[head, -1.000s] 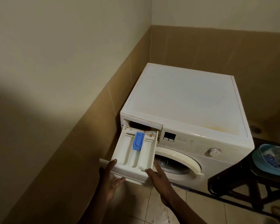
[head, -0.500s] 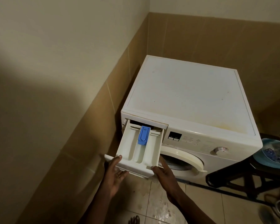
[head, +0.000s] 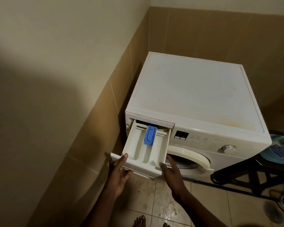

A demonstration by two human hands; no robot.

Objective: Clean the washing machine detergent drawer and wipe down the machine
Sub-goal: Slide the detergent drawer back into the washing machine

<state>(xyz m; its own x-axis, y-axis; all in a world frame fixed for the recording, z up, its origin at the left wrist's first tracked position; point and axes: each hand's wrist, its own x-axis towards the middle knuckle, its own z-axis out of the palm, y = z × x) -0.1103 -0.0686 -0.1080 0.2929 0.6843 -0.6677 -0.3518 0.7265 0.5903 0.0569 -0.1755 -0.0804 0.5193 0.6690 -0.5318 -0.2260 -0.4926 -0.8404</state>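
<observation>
Washing machine [head: 195, 95]: white casing, apparently painted metal, smooth and semi-matt. The top panel is dull, with yellowish staining near the front right edge and a few dark specks.

Detergent drawer [head: 138, 154]: white moulded plastic, smooth, slightly yellowed, with a faint sheen in the compartments.

Drawer insert [head: 149, 135]: blue plastic, smooth, glossier than the drawer.

Door ring [head: 192, 159]: cream plastic, glossy, discoloured against the casing.

Dial [head: 226, 149]: white plastic.

Floor [head: 162, 207]: beige glazed tiles, with wet patches reflecting light.

Lower wall [head: 203, 30]: tan tiles, smooth, low sheen.

Upper wall [head: 56, 38]: painted, matt.

Stand [head: 236, 174]: dark, matt; material cannot be told.

Basin [head: 280, 149]: blue-green plastic, smooth.
</observation>
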